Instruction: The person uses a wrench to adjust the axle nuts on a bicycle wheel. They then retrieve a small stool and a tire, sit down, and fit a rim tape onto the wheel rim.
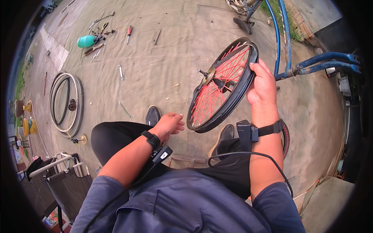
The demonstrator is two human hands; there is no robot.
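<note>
My right hand (262,83) grips a small bicycle wheel (241,97) by its rim, thumb over the black edge. The wheel is tilted in the air, with red spokes (205,101) and a hub axle (203,72) pointing up to the left. A black tyre or band runs along the rim; which of the two I cannot tell. My left hand (171,125) is just left of the wheel's lower end, apart from it. Its fingers are curled together, and anything inside them is hidden.
Left on the ground sheet lie another wheel (79,101), a wrench (121,72) and a screwdriver (129,34). A green bottle (86,41) lies among tools farther off. A blue bicycle frame (287,39) stands at right. Folding chairs (70,186) are near left.
</note>
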